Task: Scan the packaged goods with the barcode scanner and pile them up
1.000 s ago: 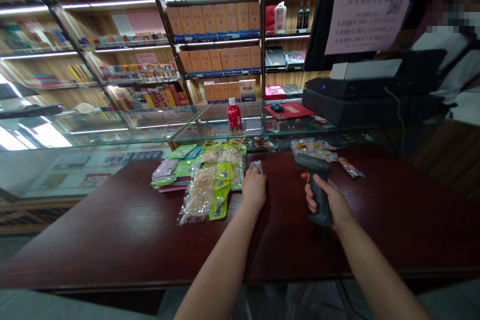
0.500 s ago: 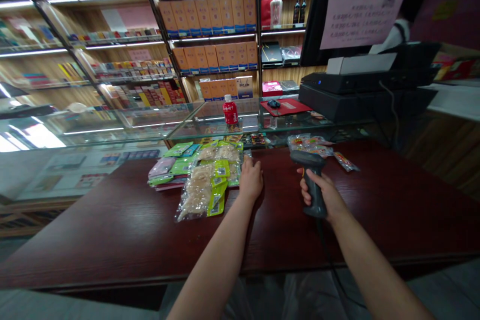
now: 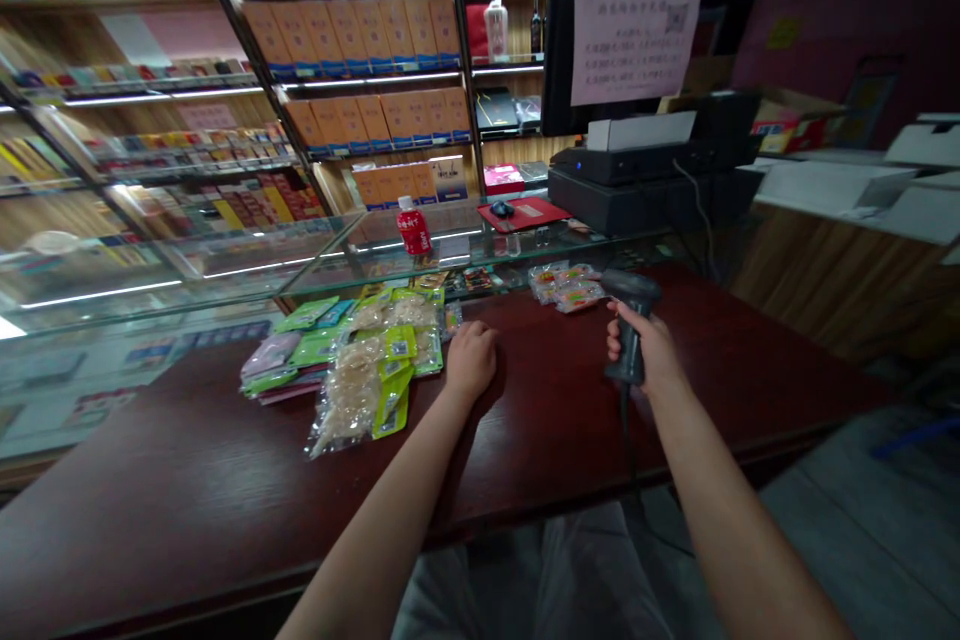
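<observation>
My right hand is wrapped around the handle of a dark grey barcode scanner, held above the right part of the table with its cable hanging down. My left hand rests on the wood with its fingers curled under, so what is in them, if anything, is hidden. Just beyond its fingers lies a small clear packet. Left of that hand are clear bags of pale food with green labels, beside a stack of green and pink packets. Several small snack packets lie near the scanner's head.
A glass counter borders the dark wooden table at the back. On it stand a red bottle, a mouse on a red mat, and a black cash register with a paper sign. Stocked shelves rise behind.
My view has turned to the right. The scanner has moved right and farther back relative to the snack packets. My left hand has shifted slightly right, away from the green-labelled bags, and its fingers are more curled.
</observation>
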